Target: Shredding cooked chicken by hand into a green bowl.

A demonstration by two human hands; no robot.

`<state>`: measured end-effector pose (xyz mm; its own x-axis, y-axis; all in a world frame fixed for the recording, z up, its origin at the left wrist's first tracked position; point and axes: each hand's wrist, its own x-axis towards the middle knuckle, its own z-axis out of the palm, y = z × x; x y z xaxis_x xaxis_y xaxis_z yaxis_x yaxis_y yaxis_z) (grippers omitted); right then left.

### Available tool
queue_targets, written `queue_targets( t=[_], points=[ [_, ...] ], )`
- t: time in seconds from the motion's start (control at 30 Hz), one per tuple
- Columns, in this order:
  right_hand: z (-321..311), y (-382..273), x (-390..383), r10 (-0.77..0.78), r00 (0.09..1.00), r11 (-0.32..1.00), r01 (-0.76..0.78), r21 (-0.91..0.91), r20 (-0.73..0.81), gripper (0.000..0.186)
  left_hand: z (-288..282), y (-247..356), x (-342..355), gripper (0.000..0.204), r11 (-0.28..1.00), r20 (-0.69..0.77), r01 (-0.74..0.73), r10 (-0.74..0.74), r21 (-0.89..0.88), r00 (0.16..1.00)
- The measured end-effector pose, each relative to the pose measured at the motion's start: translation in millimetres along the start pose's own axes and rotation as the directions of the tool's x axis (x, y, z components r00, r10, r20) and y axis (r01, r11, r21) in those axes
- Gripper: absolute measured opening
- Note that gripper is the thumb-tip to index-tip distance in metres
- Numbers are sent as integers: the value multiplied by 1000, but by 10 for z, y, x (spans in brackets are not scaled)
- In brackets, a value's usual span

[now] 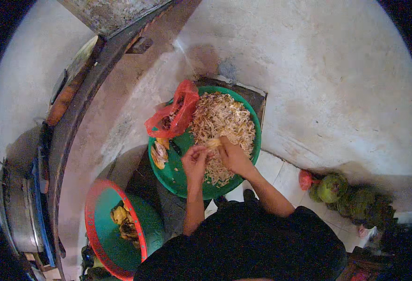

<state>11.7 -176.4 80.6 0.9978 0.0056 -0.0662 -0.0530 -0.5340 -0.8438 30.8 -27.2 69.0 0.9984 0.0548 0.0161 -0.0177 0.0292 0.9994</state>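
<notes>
My right hand [231,157] is closed on a pale yellow, fibrous piece [214,143] over a round green tray [173,178]. My left hand [194,159] is just left of it, fingers curled near that piece; what they pinch is too small to make out. A heap of pale shredded material [227,114] covers the tray's right part. A red plastic bag [182,105] with dark contents lies at its upper left. Below the bag are some yellowish and pinkish pieces [160,154] and a dark slender object [174,146], perhaps a tool.
A green basin [145,220] with a red rim holds yellowish, brown pieces at lower left. A steel pot [21,215] stands on the far left near a dark ledge [79,107]. Green round fruits [337,189] and a red object [305,179] lie on the tiles at right, beside the wall [337,79].
</notes>
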Motion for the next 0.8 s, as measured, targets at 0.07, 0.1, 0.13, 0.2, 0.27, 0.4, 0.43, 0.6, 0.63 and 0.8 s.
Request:
queue_targets(
  t=[0.07, 0.1, 0.13, 0.2, 0.27, 0.4, 0.43, 0.6, 0.63, 0.8],
  points=[
    [45, 75, 18, -78, 997, 997, 78, 3, -29, 37, 53, 69, -56, 14, 986, 33, 69, -64, -154, 997],
    [81, 115, 21, -155, 986, 988, 155, 3, -57, 39, 69, 79, -75, 15, 996, 58, 71, -68, -55, 996],
    [130, 151, 10, -156, 986, 988, 157, 2, -55, 39, 77, 91, -89, 17, 996, 81, 71, -75, 45, 994],
    [186, 158, -39, -362, 930, 932, 363, 16, -58, 46, 55, 123, -88, 17, 996, 59, 86, -88, 30, 994],
    [110, 103, -65, -307, 951, 945, 300, 131, 38, 47, 33, 139, -84, 18, 995, 34, 100, -100, 13, 994],
    [77, 69, -99, -424, 905, 887, 407, 217, 37, 50, -31, 107, -52, 13, 997, 81, 23, -28, 72, 996],
    [26, 79, -102, -429, 903, 885, 412, 219, 35, 50, -47, 97, -36, 12, 993, 71, 35, -43, 109, 997],
    [-229, 23, -128, -244, 923, 967, 208, 146, 299, 43, -28, 101, -34, 12, 993, 14, -18, 16, 116, 1000],
    [-172, 69, -114, -242, 923, 967, 207, 147, 298, 43, -17, 94, -37, 12, 988, 22, -44, 41, 151, 999],
    [16, 145, -49, -388, 921, 921, 387, 39, 39, 35, -46, -79, -21, 9, 979, 26, -74, 71, 190, 997]
  ],
)
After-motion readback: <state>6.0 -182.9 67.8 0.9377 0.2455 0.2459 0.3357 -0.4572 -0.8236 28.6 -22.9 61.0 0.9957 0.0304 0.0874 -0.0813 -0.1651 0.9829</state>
